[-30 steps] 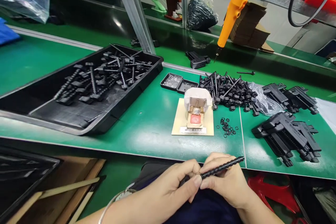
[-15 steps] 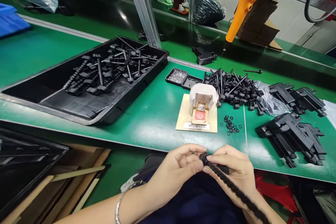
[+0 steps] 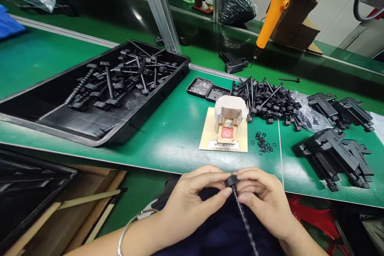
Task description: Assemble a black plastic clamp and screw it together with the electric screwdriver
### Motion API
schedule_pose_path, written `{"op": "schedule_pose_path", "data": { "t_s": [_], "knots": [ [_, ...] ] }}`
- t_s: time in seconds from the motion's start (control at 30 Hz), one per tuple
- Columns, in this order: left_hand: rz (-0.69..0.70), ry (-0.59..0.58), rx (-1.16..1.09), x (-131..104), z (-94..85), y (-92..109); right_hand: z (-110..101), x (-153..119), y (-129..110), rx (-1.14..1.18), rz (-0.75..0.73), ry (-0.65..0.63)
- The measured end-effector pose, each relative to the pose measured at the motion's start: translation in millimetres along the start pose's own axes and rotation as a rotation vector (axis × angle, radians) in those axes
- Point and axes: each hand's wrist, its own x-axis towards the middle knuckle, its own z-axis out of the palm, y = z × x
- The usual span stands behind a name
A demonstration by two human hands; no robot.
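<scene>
A black threaded rod [image 3: 243, 218] with a blocky head hangs between my hands in front of my lap, its shaft pointing down and toward me. My left hand [image 3: 192, 204] pinches the left side of the head between thumb and fingers. On the other side, my right hand [image 3: 264, 200] grips the head with its fingertips, the thumb close to the upper shaft. Small black rings [image 3: 264, 143] lie loose on the green bench beyond my right hand. A cream-coloured fixture [image 3: 227, 130] with a red pad stands ahead of my hands.
To the left sits a large black tray [image 3: 120, 138] of threaded rods. More rods form a pile [image 3: 268, 100] behind the fixture, beside two small boxes [image 3: 200, 86] of tiny parts. Black tool bodies [image 3: 333, 154] lie at right. An orange electric screwdriver [image 3: 277, 8] hangs overhead.
The rod has turned so its shaft now points more steeply down instead of across my right palm. My right thumb has moved round to the near side. The view has shifted slightly.
</scene>
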Motion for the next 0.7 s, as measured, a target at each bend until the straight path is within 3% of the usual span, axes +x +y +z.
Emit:
{"op": "schedule_pose_path", "data": {
  "t_s": [0.13, 0.23, 0.5, 0.7],
  "knots": [
    [0.194, -0.123, 0.072, -0.1, -0.9, -0.5, 1.3, 8.2, -2.0, 0.333, 0.352, -0.044],
    [0.225, -0.180, 0.096, -0.8, -1.1, -2.4, 1.6, 10.4, -1.5, 0.346, 0.354, -0.098],
    [0.265, -0.347, 0.107, 5.0, -15.3, -5.7, -9.6, 2.3, 6.7, 0.022, -0.079, -0.152],
    [0.221, -0.294, 0.052, 16.0, -9.5, -15.9, -15.0, 10.9, 11.9, -0.482, -0.501, -0.085]
  ]
}}
